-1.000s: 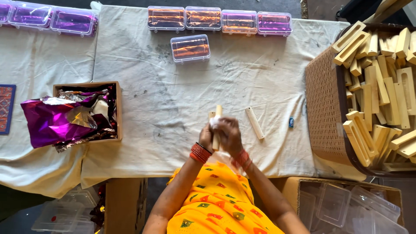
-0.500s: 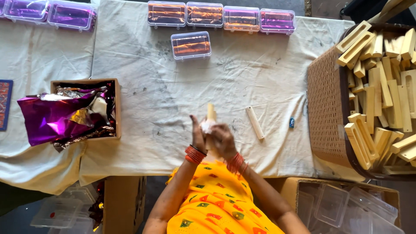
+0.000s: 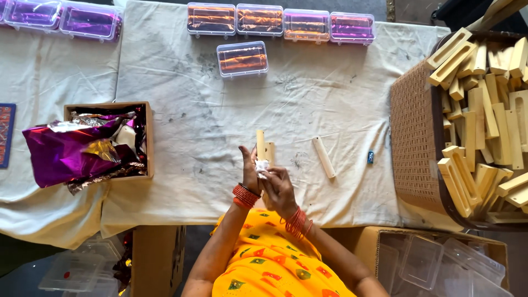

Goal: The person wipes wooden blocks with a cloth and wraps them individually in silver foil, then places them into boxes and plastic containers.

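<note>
Over the near part of the cloth-covered table (image 3: 220,121), my left hand (image 3: 249,169) holds a pale wooden stick piece (image 3: 261,144) upright. My right hand (image 3: 279,188) presses a small white wad of cloth or paper (image 3: 262,165) against it. A second wooden piece (image 3: 270,152) shows just behind the first; I cannot tell which hand holds it. Another loose wooden stick (image 3: 323,157) lies on the cloth to the right, apart from both hands. Red bangles circle both wrists.
A brown woven basket (image 3: 418,132) piled with wooden pieces stands at the right. At the left is a cardboard box (image 3: 146,137) of purple and gold foil. Several clear plastic cases (image 3: 242,58) sit along the far edge. A small blue object (image 3: 370,157) lies beside the basket. Empty clear boxes (image 3: 434,261) are below.
My hands have shifted slightly left and the wooden piece has risen more upright; the white wad now rests against its lower end.
</note>
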